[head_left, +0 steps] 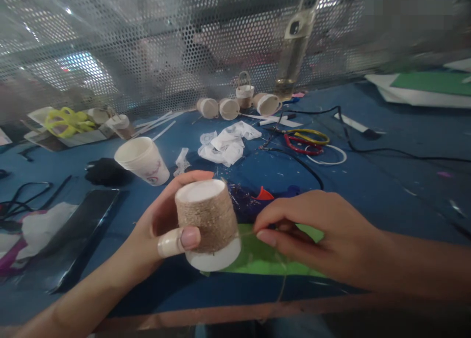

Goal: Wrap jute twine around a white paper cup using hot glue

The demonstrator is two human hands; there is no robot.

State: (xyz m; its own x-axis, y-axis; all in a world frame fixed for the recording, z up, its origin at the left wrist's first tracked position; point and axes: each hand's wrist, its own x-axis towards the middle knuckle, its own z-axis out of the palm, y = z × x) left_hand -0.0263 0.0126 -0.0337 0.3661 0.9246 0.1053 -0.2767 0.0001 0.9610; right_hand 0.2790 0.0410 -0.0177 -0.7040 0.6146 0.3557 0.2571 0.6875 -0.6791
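My left hand (162, 230) is closed around a white paper cup (208, 215) that is tilted, its base facing up. Brown twine is wound round most of the cup's wall, and a bare white band shows near the rim. A bandage wraps the left thumb, which presses on the twine. To the right, my right hand (305, 230) pinches the loose strand of twine (247, 234) running from the cup. The strand's tail hangs below the fingers toward the table edge. Under the hands lies a green sheet (253, 257).
A stack of white paper cups (143, 159) leans at the left. Crumpled white paper (228, 144) lies mid-table. Several twine-wrapped cups (228, 109) stand or lie at the back by a bottle (292, 48). Scissors (305, 142) and a black cable (368, 154) are on the right.
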